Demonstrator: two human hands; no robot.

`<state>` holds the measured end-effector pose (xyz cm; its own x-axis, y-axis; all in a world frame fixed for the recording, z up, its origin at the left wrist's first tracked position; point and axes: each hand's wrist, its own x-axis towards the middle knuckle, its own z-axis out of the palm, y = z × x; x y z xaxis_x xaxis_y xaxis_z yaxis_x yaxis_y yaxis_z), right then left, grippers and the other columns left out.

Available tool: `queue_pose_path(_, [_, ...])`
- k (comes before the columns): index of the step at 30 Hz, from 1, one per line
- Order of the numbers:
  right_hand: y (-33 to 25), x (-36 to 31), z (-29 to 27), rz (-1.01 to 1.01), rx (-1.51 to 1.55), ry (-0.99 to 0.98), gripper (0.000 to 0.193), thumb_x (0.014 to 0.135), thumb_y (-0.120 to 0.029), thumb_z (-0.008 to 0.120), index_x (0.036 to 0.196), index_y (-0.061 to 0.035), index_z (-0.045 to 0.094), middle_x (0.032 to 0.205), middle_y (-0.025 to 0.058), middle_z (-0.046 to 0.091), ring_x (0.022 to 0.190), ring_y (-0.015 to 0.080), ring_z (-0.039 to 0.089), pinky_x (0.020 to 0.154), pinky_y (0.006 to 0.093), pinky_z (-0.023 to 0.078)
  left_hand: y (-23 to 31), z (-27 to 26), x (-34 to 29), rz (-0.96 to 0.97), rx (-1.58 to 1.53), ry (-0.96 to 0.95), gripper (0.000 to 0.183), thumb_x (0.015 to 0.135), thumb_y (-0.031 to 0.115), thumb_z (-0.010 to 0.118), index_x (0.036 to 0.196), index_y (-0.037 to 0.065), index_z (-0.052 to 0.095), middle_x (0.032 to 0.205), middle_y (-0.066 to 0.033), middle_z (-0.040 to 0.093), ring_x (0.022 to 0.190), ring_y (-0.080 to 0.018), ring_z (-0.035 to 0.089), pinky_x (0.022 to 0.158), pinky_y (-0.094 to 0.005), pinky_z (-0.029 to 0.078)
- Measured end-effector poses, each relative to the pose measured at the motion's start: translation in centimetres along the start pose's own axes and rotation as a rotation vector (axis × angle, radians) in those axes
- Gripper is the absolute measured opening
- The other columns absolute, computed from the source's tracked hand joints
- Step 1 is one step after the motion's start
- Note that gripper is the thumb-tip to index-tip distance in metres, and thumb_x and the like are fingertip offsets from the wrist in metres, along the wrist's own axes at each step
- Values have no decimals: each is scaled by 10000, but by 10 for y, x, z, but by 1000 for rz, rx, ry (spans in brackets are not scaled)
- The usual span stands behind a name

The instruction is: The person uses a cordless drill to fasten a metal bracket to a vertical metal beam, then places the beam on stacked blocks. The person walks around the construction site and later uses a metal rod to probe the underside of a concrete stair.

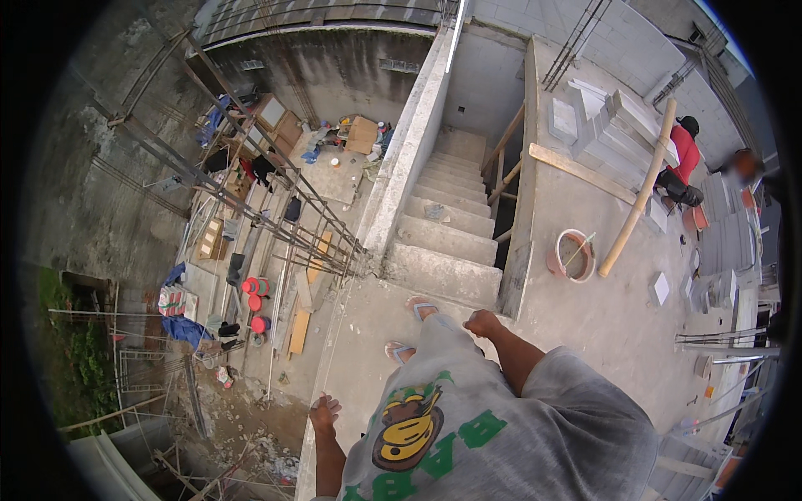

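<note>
Left hand [324, 412] is hanging at the person's side, fingers loosely curled, holding nothing. It is sitting right over the unguarded edge of the concrete slab [368, 367]; beyond that edge the ground is dropping away to a lower yard [251, 250].

Right hand [482, 322] is hanging loosely closed, nothing in its grip, just beside the grey printed shirt [501, 426].

Feet in blue-strapped sandals [409, 330] are standing on the slab, near the bottom step of the staircase [447, 225]. Slab surface is rough, pale grey, dusty. Open walking room is lying ahead toward the steps and to the right across the upper deck [601, 309].

Staircase: bare cast concrete, steps running up between a low concrete wall [409, 159] on the left and a timber-propped slab edge on the right.

To the right of the stairs, a round orange bucket [573, 255] is sitting on the deck, a stick resting in it. A long pale pole [639, 192] is lying diagonally just beside it.

Left, below: rebar cages [276, 209] are slanting across the yard, over planks, red containers and scattered cloth.

Farther off, stacked grey blocks [622, 125] are piling up on the deck; a person in a red shirt [683, 154] is crouching beside them. Block walls are closing the far side.
</note>
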<state>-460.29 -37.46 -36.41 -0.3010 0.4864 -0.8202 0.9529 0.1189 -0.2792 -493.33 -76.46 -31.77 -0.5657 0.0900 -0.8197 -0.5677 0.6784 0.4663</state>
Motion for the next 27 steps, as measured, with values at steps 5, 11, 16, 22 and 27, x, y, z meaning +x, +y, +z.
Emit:
queue_pose_path(5, [-12,-2,-16,-69,-11,42,481,766,-401,508,855,36,686,963,271,642,933,389,619,842,427,481,24,11,4,55,50,-72,569,963,464,396,1235,-20,518,1103,-173,639,951,-261,642,795,-390,474])
queue_pose_path(11, [-32,17,-39,-142,25,190,429,784,-386,523,849,10,677,903,236,641,884,363,623,822,412,486,14,21,8,55,-44,-51,578,908,489,508,1146,-35,562,989,-174,661,826,-252,658,682,-354,463])
queue_pose_path(16, [-47,39,-47,-180,-31,273,373,776,-370,535,764,-17,657,751,154,668,780,302,653,769,387,499,7,18,8,-14,-25,-8,580,910,487,506,1148,-40,559,992,-178,660,824,-254,659,680,-355,463])
queue_pose_path(22, [-52,49,-57,-134,27,97,456,760,-363,531,941,28,681,1021,272,631,1002,396,600,885,411,473,20,22,7,-11,-18,8,587,915,492,488,1150,-41,562,996,-175,662,831,-245,656,684,-354,459])
queue_pose_path(27, [-40,70,-53,-145,109,127,445,724,-328,538,916,48,675,1008,298,621,996,407,599,883,416,474,47,32,-3,0,38,23,611,912,518,477,1154,-35,568,982,-161,667,829,-226,654,685,-336,454])
